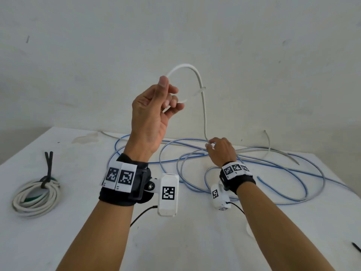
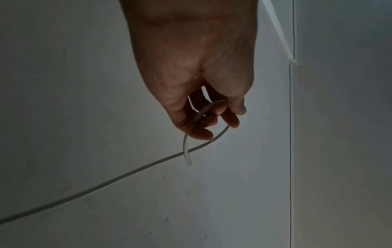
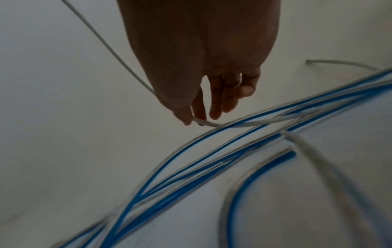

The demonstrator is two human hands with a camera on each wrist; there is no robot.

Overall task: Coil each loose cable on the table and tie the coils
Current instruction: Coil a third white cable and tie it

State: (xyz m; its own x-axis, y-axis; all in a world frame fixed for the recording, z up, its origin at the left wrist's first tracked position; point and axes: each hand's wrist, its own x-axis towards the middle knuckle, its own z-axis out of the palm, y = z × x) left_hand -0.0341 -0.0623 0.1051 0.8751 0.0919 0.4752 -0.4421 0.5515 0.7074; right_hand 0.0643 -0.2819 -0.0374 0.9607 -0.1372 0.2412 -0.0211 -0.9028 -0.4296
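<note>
White cable point(image 1: 203, 106) arcs from raised left hand point(image 1: 154, 110) down to right hand point(image 1: 220, 151).

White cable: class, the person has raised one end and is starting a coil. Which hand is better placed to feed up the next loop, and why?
Probably the right hand. It pinches the white cable low by the table, near the remaining slack, while the left hand is raised, gripping the end to anchor the coil.

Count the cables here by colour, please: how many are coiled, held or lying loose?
White coil, tied with a black strap: 1
White cable, held by the left hand and right hand: 1
Blue tangle, loose on the table: 1 (its strands cannot be told apart)
Total: 3
</note>
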